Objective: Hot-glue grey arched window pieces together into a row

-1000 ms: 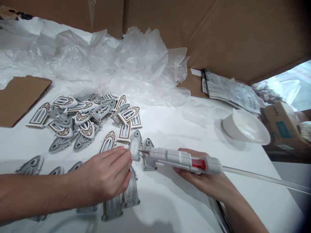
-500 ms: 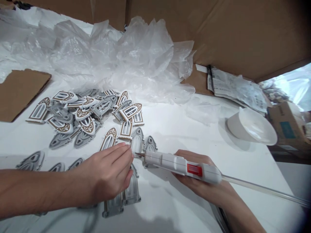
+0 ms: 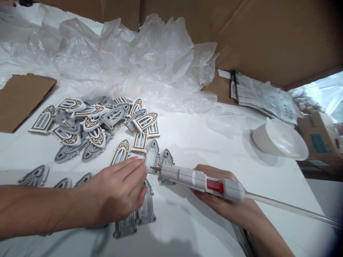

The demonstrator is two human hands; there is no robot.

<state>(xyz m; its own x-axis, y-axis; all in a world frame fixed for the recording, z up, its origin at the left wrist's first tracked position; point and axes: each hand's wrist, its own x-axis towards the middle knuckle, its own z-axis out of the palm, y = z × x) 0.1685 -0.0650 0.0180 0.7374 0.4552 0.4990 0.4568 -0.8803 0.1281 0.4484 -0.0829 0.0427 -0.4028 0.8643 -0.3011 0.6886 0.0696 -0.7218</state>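
My right hand (image 3: pixel 217 175) is wrapped around a white hot glue gun (image 3: pixel 187 178) with a red window on top. A long clear glue stick (image 3: pixel 289 207) sticks out of its back. The gun's metal nozzle points left, over the lower part of a grey arched window piece (image 3: pixel 152 153). Close by, my left hand (image 3: pixel 120 189) is closed, fingers pressed together, its fingertips at that piece's left edge. Whatever those fingers grip is hidden. Another grey arched piece (image 3: pixel 166 157) lies under the nozzle end, and more grey pieces (image 3: pixel 146 205) lie partly beneath my left hand.
A pile of white-and-gold arched window pieces (image 3: pixel 92 123) lies behind my left hand. Crumpled clear plastic (image 3: pixel 160 53) covers the table's back. Cardboard (image 3: pixel 24 100) lies left. At the right are a white bowl (image 3: pixel 278 141), a newspaper (image 3: pixel 265 96) and a carton (image 3: pixel 313 139).
Both hands and the glue gun keep nearly the same place. The view has shifted slightly, and the nozzle shows a little higher against the grey piece.
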